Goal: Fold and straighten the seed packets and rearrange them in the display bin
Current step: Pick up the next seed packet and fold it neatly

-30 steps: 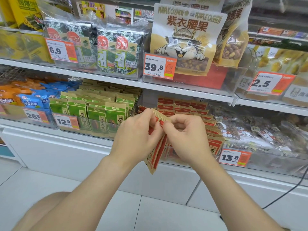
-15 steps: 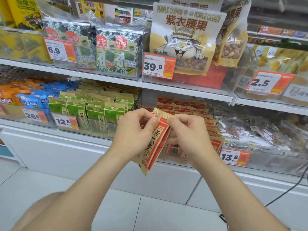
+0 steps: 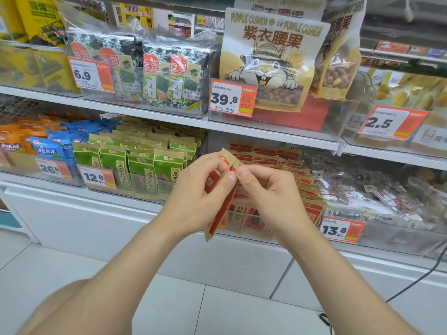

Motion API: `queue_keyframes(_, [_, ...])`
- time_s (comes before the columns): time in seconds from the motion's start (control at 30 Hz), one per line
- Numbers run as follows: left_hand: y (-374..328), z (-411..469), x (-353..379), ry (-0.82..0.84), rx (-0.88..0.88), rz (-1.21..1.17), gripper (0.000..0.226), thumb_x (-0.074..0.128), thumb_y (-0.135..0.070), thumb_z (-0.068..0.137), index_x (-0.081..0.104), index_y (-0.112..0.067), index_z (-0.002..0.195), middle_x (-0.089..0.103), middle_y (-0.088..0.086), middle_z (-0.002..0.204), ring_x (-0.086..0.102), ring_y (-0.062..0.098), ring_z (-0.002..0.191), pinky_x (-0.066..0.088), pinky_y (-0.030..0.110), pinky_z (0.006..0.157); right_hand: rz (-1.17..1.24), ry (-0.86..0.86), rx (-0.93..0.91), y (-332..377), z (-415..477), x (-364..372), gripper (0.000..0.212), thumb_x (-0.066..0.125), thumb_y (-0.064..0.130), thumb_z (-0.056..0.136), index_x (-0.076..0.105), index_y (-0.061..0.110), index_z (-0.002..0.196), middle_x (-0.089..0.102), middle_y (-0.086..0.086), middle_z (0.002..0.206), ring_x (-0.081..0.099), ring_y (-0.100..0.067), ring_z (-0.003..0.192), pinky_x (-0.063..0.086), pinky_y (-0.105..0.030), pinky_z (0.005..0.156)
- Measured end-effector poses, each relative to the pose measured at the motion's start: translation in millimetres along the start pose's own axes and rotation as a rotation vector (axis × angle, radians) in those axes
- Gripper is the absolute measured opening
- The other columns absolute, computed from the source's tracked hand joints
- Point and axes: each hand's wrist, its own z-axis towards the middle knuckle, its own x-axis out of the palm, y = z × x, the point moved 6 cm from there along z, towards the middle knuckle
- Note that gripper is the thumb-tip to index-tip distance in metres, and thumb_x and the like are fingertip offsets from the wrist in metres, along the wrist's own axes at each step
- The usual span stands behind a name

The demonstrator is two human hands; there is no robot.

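Note:
A red and tan seed packet (image 3: 219,213) hangs edge-on in front of the lower shelf. My left hand (image 3: 203,187) and my right hand (image 3: 271,197) both pinch its folded top strip, thumbs meeting near the top edge. Behind my hands stands the clear display bin (image 3: 377,235) with several matching red seed packets (image 3: 287,163) in rows, partly hidden by my right hand. The bin carries a 13.8 price tag (image 3: 341,229).
A bin of green seed packets (image 3: 140,165) with a 12.8 tag sits just left. Clear bags of nuts (image 3: 387,192) fill the bin to the right. Seaweed packs (image 3: 145,76) and cashew bags (image 3: 271,61) stand on the shelf above. White tiled floor (image 3: 72,262) lies below.
The packet has turned from showing its red face back to nearly edge-on. Both hands stay pinched on its top strip and have shifted only slightly.

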Motion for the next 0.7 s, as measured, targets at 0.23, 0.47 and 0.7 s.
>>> queue_keyframes(0.23, [4.2,-1.1,11.3,0.104,-0.107,-0.112,0.033,0.044,-0.03,0.116,0.052,-0.017,0.087,0.056,-0.009,0.076,0.053,0.011,0.072,0.046,0.033,0.069,0.037,-0.172,0.046,-7.2,2.6,-8.1,0.017,0.067,0.016,0.105,0.078,0.004,0.104,0.082,-0.014,0.094,0.081,-0.025,0.088,0.067,-0.036,0.073])
queue_keyframes(0.47, [6.6,1.7,14.3,0.129,-0.173,-0.171,0.033,0.045,-0.033,0.115,0.058,-0.014,0.092,0.059,-0.004,0.081,0.056,0.011,0.077,0.05,0.034,0.075,0.019,-0.16,0.058,-3.9,3.0,-11.0,0.013,0.072,0.014,0.102,0.079,0.004,0.106,0.082,-0.012,0.095,0.081,-0.025,0.091,0.068,-0.036,0.077])
queue_keyframes(0.7, [17.1,5.2,4.1,-0.101,-0.279,-0.368,0.034,0.041,-0.033,0.117,0.059,-0.008,0.104,0.056,0.015,0.084,0.051,0.021,0.076,0.044,0.04,0.071,-0.273,0.221,0.304,-16.0,-3.9,3.2,0.042,0.087,0.025,0.089,0.06,0.027,0.121,0.072,-0.003,0.125,0.08,-0.019,0.097,0.064,-0.035,0.08])
